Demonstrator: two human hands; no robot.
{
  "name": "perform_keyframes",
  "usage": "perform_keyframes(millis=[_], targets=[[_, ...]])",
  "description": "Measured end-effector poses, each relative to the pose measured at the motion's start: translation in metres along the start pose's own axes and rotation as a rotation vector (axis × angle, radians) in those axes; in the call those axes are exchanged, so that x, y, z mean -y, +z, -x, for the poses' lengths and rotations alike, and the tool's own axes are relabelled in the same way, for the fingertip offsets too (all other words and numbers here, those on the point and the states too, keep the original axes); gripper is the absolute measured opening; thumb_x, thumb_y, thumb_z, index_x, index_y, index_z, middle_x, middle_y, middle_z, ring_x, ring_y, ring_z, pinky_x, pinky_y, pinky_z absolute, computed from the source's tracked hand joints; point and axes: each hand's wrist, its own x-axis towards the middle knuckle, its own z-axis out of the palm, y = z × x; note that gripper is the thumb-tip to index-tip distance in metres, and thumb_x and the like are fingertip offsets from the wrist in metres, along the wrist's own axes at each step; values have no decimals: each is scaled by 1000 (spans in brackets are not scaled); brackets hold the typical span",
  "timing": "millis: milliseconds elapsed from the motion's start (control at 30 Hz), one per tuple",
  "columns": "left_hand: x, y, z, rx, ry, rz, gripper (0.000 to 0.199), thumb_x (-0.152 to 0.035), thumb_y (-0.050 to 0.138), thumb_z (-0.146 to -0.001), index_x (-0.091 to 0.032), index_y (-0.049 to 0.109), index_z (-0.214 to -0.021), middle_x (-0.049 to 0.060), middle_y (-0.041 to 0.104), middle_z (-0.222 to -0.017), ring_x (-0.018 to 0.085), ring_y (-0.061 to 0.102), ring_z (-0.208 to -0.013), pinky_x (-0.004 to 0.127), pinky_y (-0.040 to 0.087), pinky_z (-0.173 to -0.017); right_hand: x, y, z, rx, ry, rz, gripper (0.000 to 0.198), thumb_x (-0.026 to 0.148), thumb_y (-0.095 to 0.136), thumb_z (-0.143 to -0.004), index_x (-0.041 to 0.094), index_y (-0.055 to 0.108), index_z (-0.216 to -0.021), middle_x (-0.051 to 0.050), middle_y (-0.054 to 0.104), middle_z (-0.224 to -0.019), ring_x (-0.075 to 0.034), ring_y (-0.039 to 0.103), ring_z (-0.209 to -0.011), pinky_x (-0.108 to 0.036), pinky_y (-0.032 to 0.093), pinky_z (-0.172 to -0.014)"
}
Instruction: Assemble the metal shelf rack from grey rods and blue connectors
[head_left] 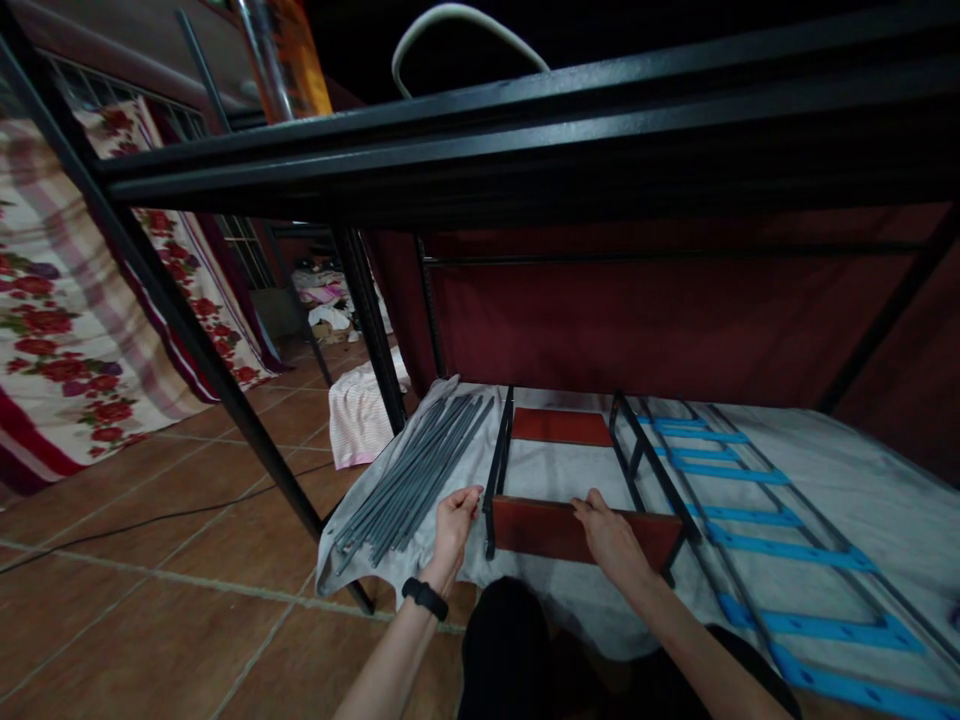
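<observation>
My right hand (604, 530) grips the top edge of a reddish-brown board (540, 525) at the near end of a black metal frame. The board stands on edge between the frame's side pieces. Beside the near left corner, my left hand (457, 520) is closed in a pinch, just left of the black side bar (501, 450). Whatever its fingertips hold is too small to make out. A second reddish-brown board (562, 427) spans the far end of the frame. Grey cloth lies beneath it all.
Several grey metal rods (420, 475) lie bundled on the left. Blue-barred black frames (784, 545) lie on the right. A dark metal shelf beam (480, 130) runs overhead, with a slanting post (202, 340) at left. A dark cable (165, 515) crosses the tiled floor.
</observation>
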Motion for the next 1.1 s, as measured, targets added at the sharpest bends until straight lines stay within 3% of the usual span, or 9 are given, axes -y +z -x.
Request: perform_keyframes(millis=[133, 300, 400, 533, 633, 733, 833, 967, 1100], targets=[[0, -4, -3, 65, 36, 17, 36, -38, 80, -58, -10, 75, -79, 6, 68, -66, 11, 55, -57, 24, 43, -58, 1, 0, 1, -7, -6, -3, 39, 19, 26, -99, 20, 57, -122, -9, 55, -113, -14, 67, -78, -24, 47, -67], [-4, -11, -1, 103, 13, 115, 42, -38, 82, -58, -11, 74, -90, 11, 74, -86, 15, 64, -72, 28, 50, -72, 0, 1, 1, -13, 0, -15, 40, 18, 25, -99, 20, 57, -124, -10, 54, -115, -14, 66, -78, -24, 47, -68], [-1, -9, -2, 65, -45, 146, 43, -41, 83, -57, -10, 72, -86, 10, 72, -77, 15, 65, -67, 28, 51, -69, 0, 1, 0, -16, -2, -24, 41, 20, 25, -100, 20, 58, -123, -10, 55, -115, -14, 67, -79, -24, 47, -70], [9, 0, -3, -33, -21, 130, 40, -43, 82, -55, -11, 66, -72, 3, 65, -62, 10, 57, -53, 22, 46, -54, 0, 0, 0, -18, -9, -30, 40, 21, 25, -100, 19, 58, -123, -10, 55, -114, -14, 67, -80, -24, 47, -71], [15, 5, 2, -73, 25, 133, 38, -45, 76, -61, -12, 64, -76, -1, 59, -59, 7, 50, -46, 19, 38, -45, 0, -1, 1, -25, -9, -33, 40, 21, 25, -100, 19, 57, -123, -9, 55, -114, -14, 67, -79, -25, 47, -70], [13, 6, 9, -96, 51, 146, 40, -47, 72, -66, -13, 65, -85, 1, 63, -67, 10, 57, -55, 22, 44, -50, 0, -1, 1, -16, -13, -45, 40, 21, 24, -100, 19, 58, -122, -9, 55, -114, -13, 66, -79, -25, 46, -70], [8, 6, 11, -85, 32, 93, 43, -48, 76, -60, -13, 67, -82, 3, 64, -72, 12, 59, -60, 24, 47, -55, -2, -4, -1, 12, -7, -52, 38, 22, 25, -100, 21, 59, -119, -8, 55, -113, -13, 66, -79, -24, 46, -69], [3, 5, 5, -40, -57, 75, 45, -44, 82, -51, -11, 69, -78, 2, 63, -65, 8, 52, -51, 22, 41, -51, -6, -7, -3, 33, -17, -58, 34, 25, 30, -100, 23, 60, -115, -6, 56, -111, -12, 66, -79, -23, 44, -67], [3, 5, 1, 10, -77, 88, 41, -42, 83, -53, -10, 69, -74, 2, 63, -60, 7, 49, -49, 22, 37, -50, -9, -6, -3, 21, -25, -74, 32, 25, 32, -99, 23, 61, -113, -5, 56, -110, -12, 65, -80, -22, 43, -67]])
